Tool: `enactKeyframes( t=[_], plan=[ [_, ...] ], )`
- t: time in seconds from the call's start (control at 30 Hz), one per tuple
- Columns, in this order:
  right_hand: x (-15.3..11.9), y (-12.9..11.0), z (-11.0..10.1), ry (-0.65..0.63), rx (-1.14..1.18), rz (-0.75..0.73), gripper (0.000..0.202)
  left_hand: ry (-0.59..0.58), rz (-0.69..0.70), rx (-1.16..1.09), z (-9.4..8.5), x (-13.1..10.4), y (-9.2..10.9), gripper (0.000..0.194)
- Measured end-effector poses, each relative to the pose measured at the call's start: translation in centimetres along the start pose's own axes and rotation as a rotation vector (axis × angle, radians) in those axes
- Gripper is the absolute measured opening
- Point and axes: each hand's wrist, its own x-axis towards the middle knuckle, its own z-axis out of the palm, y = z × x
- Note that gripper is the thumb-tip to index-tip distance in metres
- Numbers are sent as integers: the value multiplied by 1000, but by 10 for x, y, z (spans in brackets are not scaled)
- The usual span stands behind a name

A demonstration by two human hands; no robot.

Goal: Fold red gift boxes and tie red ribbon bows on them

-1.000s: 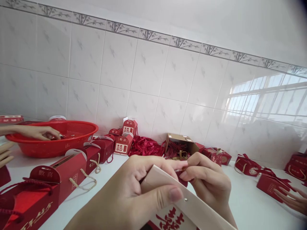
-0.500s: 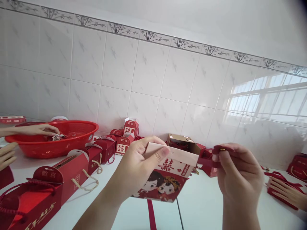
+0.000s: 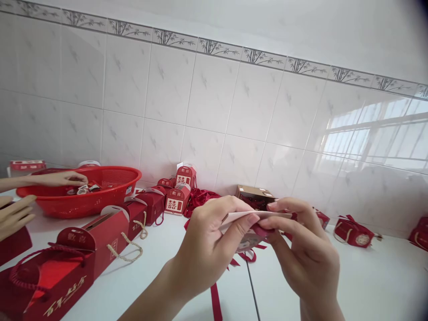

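Note:
Just above the table, my left hand (image 3: 217, 236) is closed on a printed card (image 3: 247, 243), thumb on its near side. The card is tipped so that its pale upper edge faces me, and most of its picture is hidden by my fingers. My right hand (image 3: 301, 240) meets the card's right side, fingers bent and pinching a dark red ribbon (image 3: 262, 230) close against it. The exact shape of that ribbon is partly hidden between my fingertips. Below my hands, a long red ribbon (image 3: 216, 301) lies on the white table (image 3: 187, 298).
Red gift boxes (image 3: 96, 249) with rope handles line the left side. A red plastic basket (image 3: 83, 200) stands behind them, another person's hand (image 3: 63, 178) reaching into it. Small boxes (image 3: 177, 198) and an open carton (image 3: 256, 192) stand by the tiled wall; a tied box (image 3: 354, 232) sits right.
My right hand has moved left with the dark red ribbon, up against the card. The card has tipped to nearly edge-on. Another person's hand and box at far right have left view.

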Motion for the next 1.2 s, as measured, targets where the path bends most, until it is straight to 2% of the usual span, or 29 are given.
enactKeyframes(
  t=[0.07, 0.17, 0.27, 0.33, 0.4, 0.5, 0.63, 0.8, 0.87, 1.0, 1.13, 1.2],
  plan=[
    [0, -1, 0, 5, 28, 26, 29, -7, 41, 29, 0, -1, -2, 15],
    [-3, -3, 3, 67, 130, 102, 27, 1, 194, 95, 3, -2, -6, 9],
    [-4, -5, 5, 201, 342, 252, 27, 52, 354, 129, 6, -1, -9, 18],
    [-4, -5, 4, 206, 450, 366, 31, 100, 405, 146, 6, -1, -11, 18],
    [-2, -3, 0, 110, 502, 454, 33, 106, 455, 161, 3, 0, -12, 16],
    [0, 3, -3, -60, 543, 529, 32, 40, 534, 211, -3, 2, -14, 17],
    [0, 17, -2, -169, 526, 573, 32, 28, 586, 300, -9, 6, -18, 17],
    [0, 33, -9, -394, 611, 603, 68, -6, 635, 441, -3, 7, -27, 14],
    [0, 35, -17, -464, 609, 618, 72, -15, 636, 469, 1, 7, -32, 11],
    [2, 35, -35, -638, 410, 595, 61, 7, 611, 447, 3, 7, -37, 13],
    [6, 30, -44, -690, 176, 611, 47, 72, 563, 404, 0, 8, -34, 13],
    [8, 29, -47, -741, 136, 613, 29, 118, 531, 392, -1, 8, -32, 13]
  ],
)
